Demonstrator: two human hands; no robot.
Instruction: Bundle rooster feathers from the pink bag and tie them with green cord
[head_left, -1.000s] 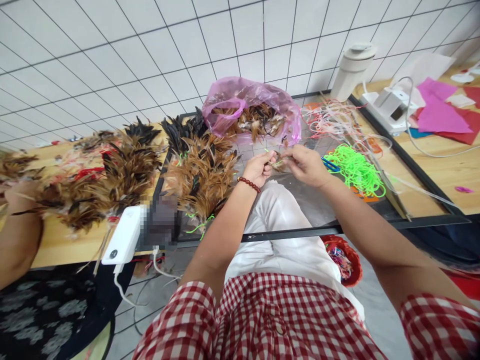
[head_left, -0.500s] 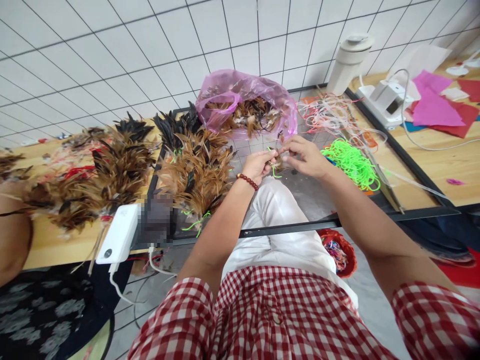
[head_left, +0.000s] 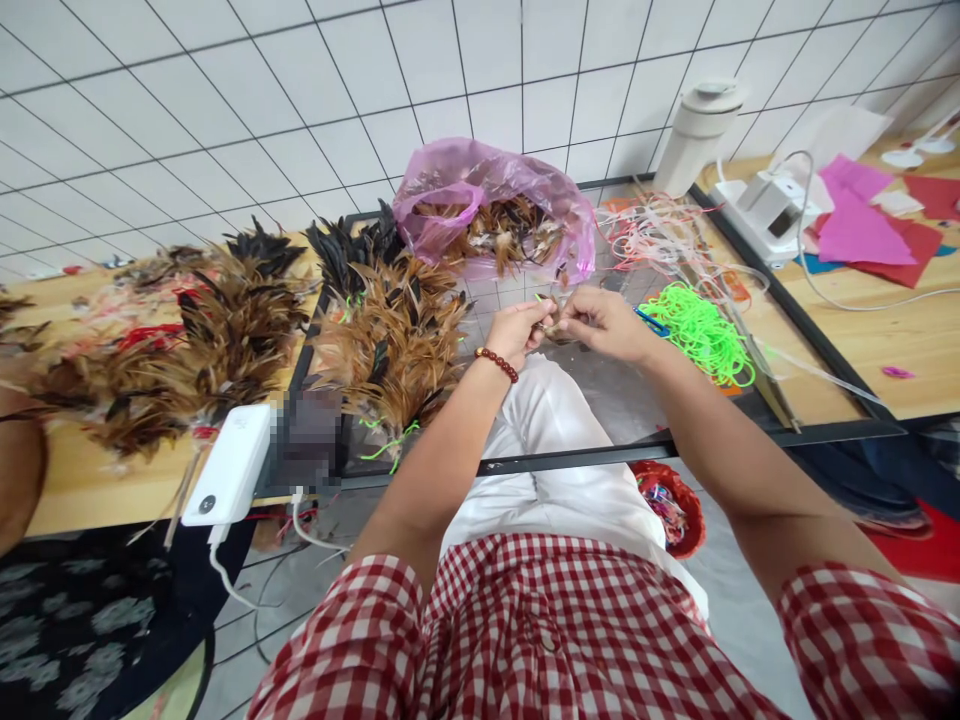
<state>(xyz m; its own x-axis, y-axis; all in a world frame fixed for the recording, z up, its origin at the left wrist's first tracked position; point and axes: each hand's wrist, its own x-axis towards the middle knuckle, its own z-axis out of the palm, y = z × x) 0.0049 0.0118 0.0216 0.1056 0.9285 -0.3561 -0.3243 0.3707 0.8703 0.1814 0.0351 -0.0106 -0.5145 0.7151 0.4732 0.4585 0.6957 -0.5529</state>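
Observation:
My left hand (head_left: 520,331), with a red bead bracelet at the wrist, and my right hand (head_left: 604,322) meet over the glass table top (head_left: 600,400). Together they pinch a small bundle of brown feathers (head_left: 556,328) with a bit of green cord on it. A pink plastic bag (head_left: 491,200) full of loose feathers lies just beyond my hands. To the left lies a pile of tied brown and black feather bundles (head_left: 394,335). A heap of neon green cords (head_left: 701,335) lies right of my right hand, beside blue-handled scissors (head_left: 651,320).
More feather bundles (head_left: 195,345) cover the wooden table on the left, where another person's arm (head_left: 19,465) rests. A white power bank (head_left: 229,465) hangs at the edge. White jug (head_left: 694,125), pink and red paper (head_left: 862,220) and pale cords (head_left: 660,235) lie right. A red basket (head_left: 671,505) sits below.
My hands have stayed together on the small feather bundle, shifting slightly; the fingers work at it. The view has drifted a little.

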